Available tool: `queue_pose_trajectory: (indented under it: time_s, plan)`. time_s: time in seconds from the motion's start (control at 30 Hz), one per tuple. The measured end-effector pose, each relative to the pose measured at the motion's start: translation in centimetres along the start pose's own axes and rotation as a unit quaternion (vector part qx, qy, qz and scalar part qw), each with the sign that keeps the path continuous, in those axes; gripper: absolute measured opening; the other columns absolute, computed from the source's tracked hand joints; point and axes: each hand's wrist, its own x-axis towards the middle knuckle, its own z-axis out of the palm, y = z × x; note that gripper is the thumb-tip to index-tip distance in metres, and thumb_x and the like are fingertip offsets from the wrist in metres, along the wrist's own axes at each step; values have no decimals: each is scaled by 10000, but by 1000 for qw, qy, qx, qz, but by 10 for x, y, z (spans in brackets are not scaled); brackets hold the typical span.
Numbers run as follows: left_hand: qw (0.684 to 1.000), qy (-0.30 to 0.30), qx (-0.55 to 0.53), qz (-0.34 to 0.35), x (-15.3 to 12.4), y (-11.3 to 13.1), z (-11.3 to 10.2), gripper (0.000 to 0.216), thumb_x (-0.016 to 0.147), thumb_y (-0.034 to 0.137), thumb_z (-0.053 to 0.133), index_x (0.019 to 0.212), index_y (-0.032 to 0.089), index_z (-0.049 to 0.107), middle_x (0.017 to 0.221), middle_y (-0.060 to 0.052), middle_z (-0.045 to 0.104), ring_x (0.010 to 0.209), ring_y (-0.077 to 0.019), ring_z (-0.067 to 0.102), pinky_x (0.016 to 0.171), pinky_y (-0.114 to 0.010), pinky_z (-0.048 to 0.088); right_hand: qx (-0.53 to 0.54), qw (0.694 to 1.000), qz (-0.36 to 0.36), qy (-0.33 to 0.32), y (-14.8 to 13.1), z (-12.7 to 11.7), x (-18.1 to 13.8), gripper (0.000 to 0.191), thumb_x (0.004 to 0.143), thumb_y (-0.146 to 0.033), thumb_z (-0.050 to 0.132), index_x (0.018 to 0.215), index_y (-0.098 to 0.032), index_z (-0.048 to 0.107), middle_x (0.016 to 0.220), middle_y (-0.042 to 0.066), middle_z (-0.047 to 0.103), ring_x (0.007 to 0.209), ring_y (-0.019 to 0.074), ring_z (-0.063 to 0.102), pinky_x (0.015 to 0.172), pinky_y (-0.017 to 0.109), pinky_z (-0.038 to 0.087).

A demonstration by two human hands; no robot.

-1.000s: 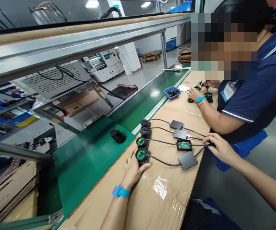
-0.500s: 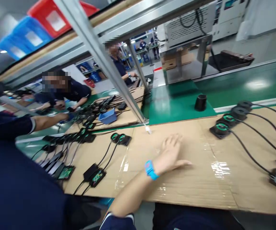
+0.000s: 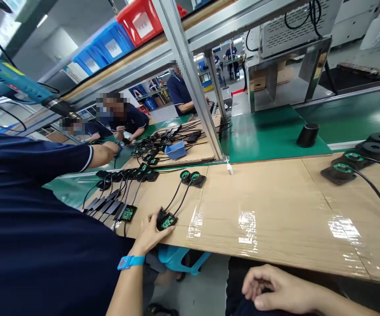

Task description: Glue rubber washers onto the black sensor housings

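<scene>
My left hand (image 3: 150,235), with a blue wristband, reaches left along the cardboard-covered bench (image 3: 269,206) and closes on a small open black box (image 3: 166,220) with a green circuit board inside. Two black cables run from that box and its neighbour to a pair of round black sockets (image 3: 192,177) with green boards. My right hand (image 3: 277,290) rests low on my lap, fingers curled, nothing in it. At the far right lie more round sockets (image 3: 341,169) with cables.
A co-worker in a navy shirt (image 3: 28,219) fills the left foreground beside many cabled boxes (image 3: 110,204). A black cup (image 3: 307,134) stands on the green belt (image 3: 269,131). An aluminium post (image 3: 193,83), a blue tray (image 3: 175,150) and other workers are behind.
My view has swung left from the sockets on the right. My left hand has gone from flat on the cardboard to the open black box. My right hand now rests on my lap.
</scene>
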Motion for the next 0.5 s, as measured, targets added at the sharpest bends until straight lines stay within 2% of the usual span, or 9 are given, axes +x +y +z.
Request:
queue_pose_trajectory:
  time_s: [0.1, 0.17, 0.23, 0.27, 0.33, 0.4, 0.43, 0.47, 0.5]
  plan:
    - [1000, -9, -3, 19, -16, 18, 9, 1018, 698, 723, 707, 1517, 181, 437, 1251, -150, 581, 1286, -407, 550, 1117, -581, 424, 48, 998, 36, -20, 15, 23, 61, 822, 603, -586, 928, 1267, -180, 664, 1260, 116, 669, 1200, 252, 614, 1101, 435, 423]
    - [999, -16, -9, 27, -31, 36, 16, 1040, 728, 773, 641, 1544, 180, 390, 1219, -148, 585, 1249, -416, 589, 1088, -574, 452, 73, 996, 51, -18, 22, 47, 103, 1113, 415, -488, 1017, 1396, -201, 577, 1427, 145, 580, 1363, 298, 512, 1180, 447, 341]
    - [999, -25, -17, 41, -46, 54, 23, 986, 805, 779, 557, 1567, 193, 338, 1266, -161, 584, 1237, -398, 622, 1063, -557, 480, 110, 993, 50, -5, 23, 73, 143, 1264, 346, -460, 1030, 1465, -205, 502, 1529, 172, 491, 1451, 320, 428, 1202, 438, 313]
    - [998, -31, -21, 53, -52, 61, 25, 953, 838, 769, 527, 1575, 204, 316, 1309, -169, 580, 1246, -384, 628, 1057, -542, 491, 132, 990, 40, 6, 21, 85, 161, 1250, 364, -490, 1019, 1464, -208, 495, 1534, 166, 487, 1457, 309, 422, 1188, 416, 334]
    - [994, -47, -30, 89, -54, 70, 25, 887, 878, 734, 510, 1576, 226, 308, 1336, -160, 602, 1223, -346, 659, 1024, -498, 527, 173, 984, 8, 40, 14, 105, 188, 1094, 450, -574, 974, 1386, -206, 544, 1427, 118, 578, 1383, 260, 499, 1118, 350, 400]
    - [989, -64, -38, 129, -41, 71, 19, 806, 903, 696, 501, 1552, 241, 354, 1212, -116, 682, 1072, -298, 725, 938, -453, 577, 199, 977, -8, 78, 7, 116, 204, 831, 631, -665, 862, 1259, -192, 594, 1139, 59, 686, 1106, 201, 645, 979, 329, 472]
    - [986, -65, -40, 147, -28, 69, 14, 767, 916, 677, 489, 1537, 241, 378, 1138, -96, 706, 993, -280, 741, 896, -444, 593, 204, 975, -11, 91, 4, 118, 208, 699, 730, -686, 784, 1184, -184, 609, 950, 18, 682, 913, 167, 662, 896, 324, 494]
    - [984, -60, -42, 162, -10, 67, 8, 734, 929, 659, 474, 1524, 237, 396, 1095, -85, 714, 945, -269, 744, 873, -446, 602, 205, 974, -10, 99, 2, 118, 208, 588, 823, -683, 700, 1118, -182, 613, 782, -26, 625, 732, 134, 621, 814, 317, 501]
    - [983, -43, -43, 176, 11, 66, 2, 723, 936, 642, 469, 1523, 227, 391, 1140, -99, 703, 982, -273, 736, 896, -469, 599, 203, 974, -9, 101, 0, 117, 206, 502, 898, -656, 626, 1066, -184, 609, 662, -66, 541, 595, 109, 542, 739, 306, 498]
